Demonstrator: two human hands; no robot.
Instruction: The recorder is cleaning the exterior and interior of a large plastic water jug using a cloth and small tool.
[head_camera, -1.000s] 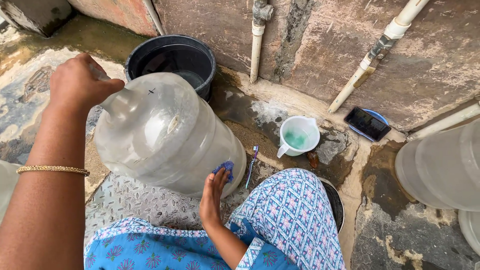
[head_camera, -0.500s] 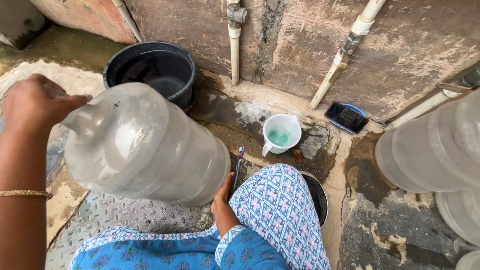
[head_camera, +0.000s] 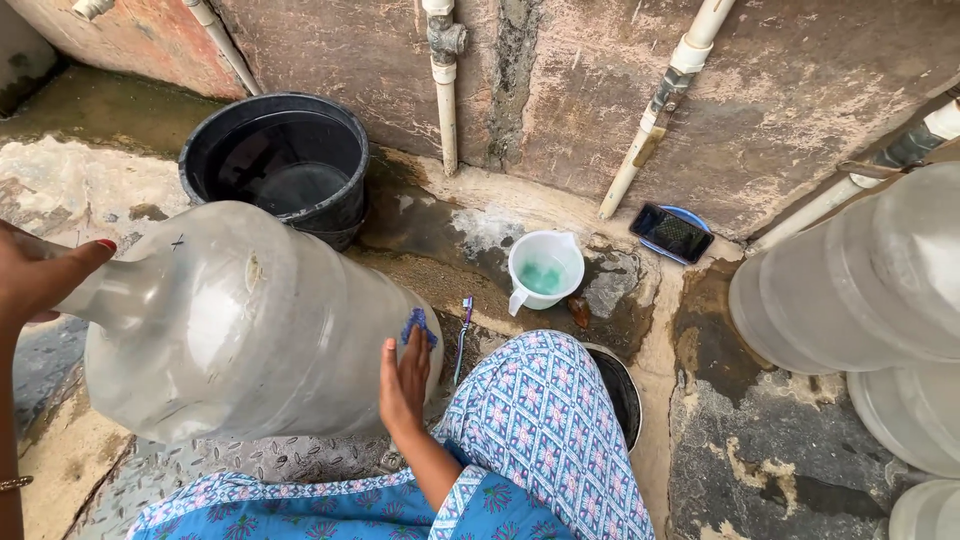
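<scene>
Translucent plastic makes up the big water jug (head_camera: 240, 320), which lies tipped on its side across the person's lap and the patterned metal sheet (head_camera: 250, 460), its neck pointing left. The left hand (head_camera: 40, 275) closes its fingers round that neck, while the right hand (head_camera: 403, 385) lies flat and spread against the jug's base end, pressing a small blue scrub pad (head_camera: 418, 326) to the wall. By the look of it the outside is being scrubbed: the surface looks wet and cloudy, no rinse water is running over it, and the black bucket (head_camera: 275, 165) behind holds water, so washing seems under way with rinsing left. A white jug of greenish liquid (head_camera: 545, 270), a toothbrush (head_camera: 463, 335) and a phone (head_camera: 672, 232) sit on the wet ground by the wall, with more clear jugs (head_camera: 860, 270) at the right. Compared with a second ago, the jug has swung lower and further left, its neck now near the frame edge, and the right hand has slid up the base with the pad.
</scene>
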